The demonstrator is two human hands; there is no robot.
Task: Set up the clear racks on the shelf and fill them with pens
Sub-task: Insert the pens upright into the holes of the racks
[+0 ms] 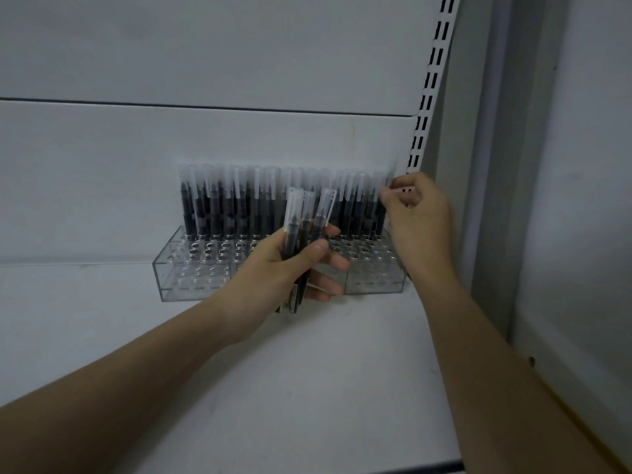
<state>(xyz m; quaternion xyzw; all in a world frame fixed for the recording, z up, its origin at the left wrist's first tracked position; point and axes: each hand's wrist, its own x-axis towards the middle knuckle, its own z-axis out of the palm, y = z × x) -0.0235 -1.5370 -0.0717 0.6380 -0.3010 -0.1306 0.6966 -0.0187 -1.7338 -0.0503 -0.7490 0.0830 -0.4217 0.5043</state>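
Note:
A clear rack (191, 278) with rows of round holes stands on the white shelf (307, 388) against the back panel. Several black pens with frosted caps (225, 203) stand upright in its back rows; the front holes show no pens. My left hand (280, 271) grips a small bundle of the same pens (301, 234) in front of the rack's middle. My right hand (417, 213) pinches the cap of one pen (390, 186) at the right end of the back row.
A slotted white upright (427, 97) runs up the shelf's right side, just behind my right hand. A grey wall or post (547, 200) stands to the right. The shelf's front edge (376, 468) lies at the bottom.

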